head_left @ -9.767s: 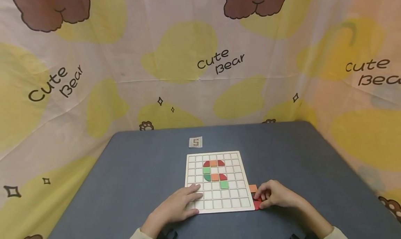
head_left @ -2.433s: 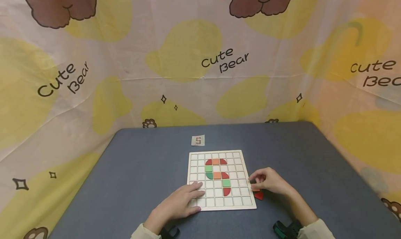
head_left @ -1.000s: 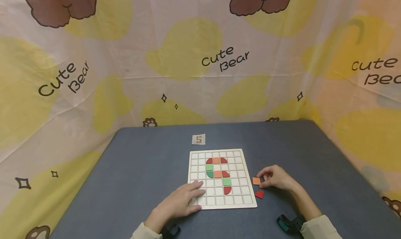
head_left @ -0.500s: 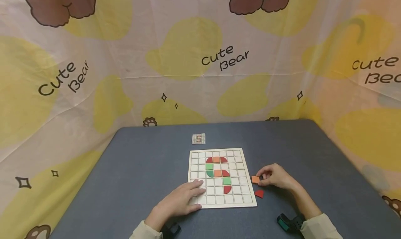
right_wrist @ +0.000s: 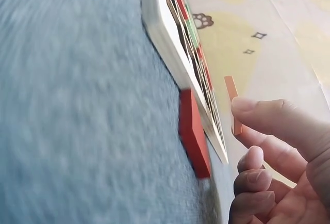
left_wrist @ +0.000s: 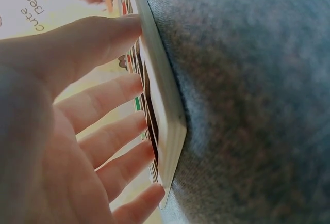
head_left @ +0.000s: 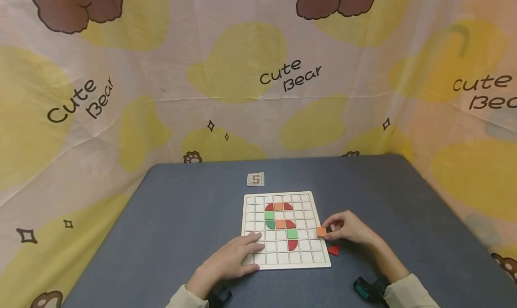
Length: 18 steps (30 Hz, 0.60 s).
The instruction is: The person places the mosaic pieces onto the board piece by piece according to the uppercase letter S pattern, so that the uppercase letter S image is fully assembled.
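Observation:
A white wooden grid board [head_left: 270,256] lies on the table, with red, orange and green tiles set in several of its cells in a curving line. My left hand [head_left: 233,259] rests with spread, straight fingers on the board's near left corner. Between thumb and fingers, my right hand [head_left: 349,228] pinches an orange square tile [head_left: 321,232] just over the board's right edge. In the right wrist view that orange tile [right_wrist: 233,105] is held edge-on, clear of the board. A red quarter-round tile [head_left: 333,250] lies on the table against the board's right side, below my right hand.
Behind the board lies a small pattern card [head_left: 256,179] showing an S-like figure on a grid. The blue-grey table [head_left: 194,209] is backed by a printed cloth [head_left: 234,65] on the far side and both sides.
A red tile has joined the board's lower cells since the oldest frame. My right hand has picked up the orange tile and carried it left over the board's edge. My left hand stays put.

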### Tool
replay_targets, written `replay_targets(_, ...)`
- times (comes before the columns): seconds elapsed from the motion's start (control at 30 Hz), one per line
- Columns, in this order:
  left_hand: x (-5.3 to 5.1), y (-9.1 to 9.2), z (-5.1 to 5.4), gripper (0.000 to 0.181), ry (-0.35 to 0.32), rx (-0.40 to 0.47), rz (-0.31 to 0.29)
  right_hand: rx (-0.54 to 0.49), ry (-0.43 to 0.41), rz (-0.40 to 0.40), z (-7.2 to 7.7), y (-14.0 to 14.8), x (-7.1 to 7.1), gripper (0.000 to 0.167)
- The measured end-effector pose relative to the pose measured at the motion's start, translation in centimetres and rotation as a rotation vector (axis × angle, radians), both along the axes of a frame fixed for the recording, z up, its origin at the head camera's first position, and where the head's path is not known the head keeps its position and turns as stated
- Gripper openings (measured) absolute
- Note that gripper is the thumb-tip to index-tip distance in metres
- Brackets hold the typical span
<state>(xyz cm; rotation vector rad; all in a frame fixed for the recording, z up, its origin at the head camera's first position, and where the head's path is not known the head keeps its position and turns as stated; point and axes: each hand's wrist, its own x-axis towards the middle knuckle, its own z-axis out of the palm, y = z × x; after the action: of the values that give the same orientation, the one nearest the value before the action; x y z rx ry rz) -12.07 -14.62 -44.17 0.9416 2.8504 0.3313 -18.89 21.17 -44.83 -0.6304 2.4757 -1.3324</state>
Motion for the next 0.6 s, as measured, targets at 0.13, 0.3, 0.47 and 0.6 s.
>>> replay_targets(0.13, 0.0, 0.0, -0.1, 0.047, 0.013, -0.001, -0.007, -0.008, 0.001, 0.009, -0.1, -0.7, 0.1, 0.029)
replay_targets(0.3, 0.2, 0.0, -0.2, 0.047, 0.018, 0.003, -0.002, -0.023, -0.004, 0.033, -0.3, -1.6, 0.2, 0.029)
replay_targets(0.47, 0.1, 0.0, -0.1, 0.047, 0.017, 0.006, 0.002, -0.031, 0.017, 0.053, -0.3, -2.4, 0.2, 0.028)
replay_targets(0.6, 0.1, 0.0, -0.2, 0.047, 0.020, 0.008, -0.005, -0.020, 0.028, 0.053, -0.2, -3.3, 0.3, 0.027)
